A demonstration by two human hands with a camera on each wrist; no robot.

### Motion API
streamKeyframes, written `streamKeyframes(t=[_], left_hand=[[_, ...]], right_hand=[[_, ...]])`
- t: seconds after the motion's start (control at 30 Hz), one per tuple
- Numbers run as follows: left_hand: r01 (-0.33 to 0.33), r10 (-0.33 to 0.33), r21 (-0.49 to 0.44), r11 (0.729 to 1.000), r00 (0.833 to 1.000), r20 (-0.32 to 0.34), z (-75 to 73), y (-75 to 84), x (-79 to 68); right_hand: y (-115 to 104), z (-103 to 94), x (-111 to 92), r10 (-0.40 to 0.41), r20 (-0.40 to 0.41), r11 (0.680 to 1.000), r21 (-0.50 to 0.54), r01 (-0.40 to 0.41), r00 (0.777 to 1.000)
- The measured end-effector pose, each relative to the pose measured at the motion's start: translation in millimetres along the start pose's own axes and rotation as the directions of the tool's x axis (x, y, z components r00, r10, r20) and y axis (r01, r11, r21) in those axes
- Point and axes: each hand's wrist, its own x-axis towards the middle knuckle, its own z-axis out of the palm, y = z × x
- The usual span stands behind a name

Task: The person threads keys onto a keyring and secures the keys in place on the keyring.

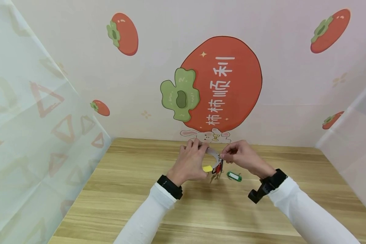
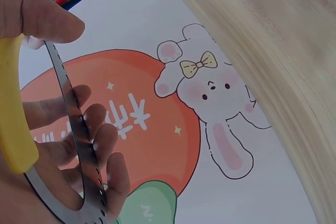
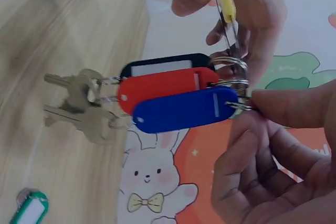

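My left hand (image 1: 189,164) grips a band wrench, a curved steel band (image 2: 86,148) with small slots and a yellow handle (image 2: 14,114). The thumb lies by the handle; the fingers bend around the band. A blue key tag (image 3: 184,111), a red key tag (image 3: 157,84) and a dark key tag (image 3: 160,68) hang at the band by their split rings. Brass keys (image 3: 86,121) dangle from their other ends. My right hand (image 1: 244,157) pinches the blue tag's split ring (image 3: 242,107) between thumb and index finger, right at the band.
A green key tag (image 1: 234,176) with a white label lies on the wooden table (image 1: 134,193), just in front of the right hand. Behind the hands rises a wall (image 1: 280,125) printed with persimmons and a rabbit. Side panels stand left and right.
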Motion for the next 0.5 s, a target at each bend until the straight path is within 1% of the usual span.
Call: streamKeyframes(t=[0.13,0.27,0.3,0.4,0.5], left_hand=[[-0.024,0.024,0.021,0.999,1.000,0.006,1.0,0.6,-1.1],[-0.043,0.042,0.043,0.998,0.999,0.011,1.8,1.7,-1.2],[-0.044,0.044,0.044,0.998,0.999,0.013,2.0,1.9,-1.2],[-0.049,0.048,0.053,0.997,0.999,0.020,2.5,2.0,-0.8],[-0.056,0.055,0.053,0.997,0.998,0.027,2.8,1.6,-0.3]], right_hand=[[-3.5,-0.6,1.2,-0.041,0.034,0.991,-0.124,0.045,0.999],[-8.8,-1.8,3.2,-0.103,0.091,0.959,-0.256,0.123,0.991],[-10.1,-2.2,3.6,-0.121,0.104,0.947,-0.287,0.146,0.987],[-12.2,-3.4,4.5,-0.191,0.140,0.897,-0.377,0.230,0.972],[-13.4,-3.5,3.4,-0.238,0.154,0.849,-0.447,0.282,0.959]])
